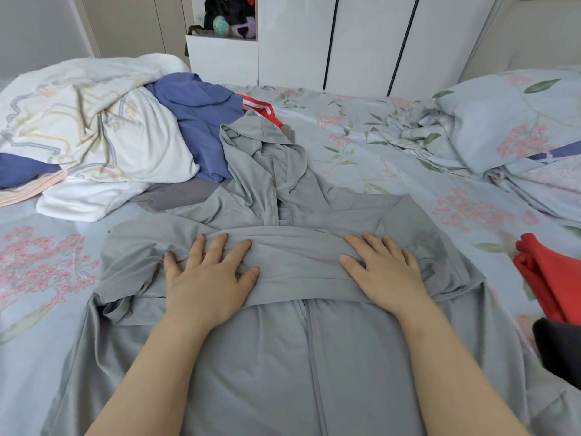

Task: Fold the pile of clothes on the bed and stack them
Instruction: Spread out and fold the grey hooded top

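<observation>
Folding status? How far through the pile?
Done: a red cloth garment looks folded at the right edge. In hand: left hand and right hand press flat on the grey hooded zip jacket, sleeves folded across. Left: blue garment and red-white striped garment, unfolded.

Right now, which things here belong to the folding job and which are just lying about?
Job: hoodie, left hand, right hand, blue top, striped garment, red cloth.
Lying about: quilt, pillow, wardrobe, toys.
</observation>
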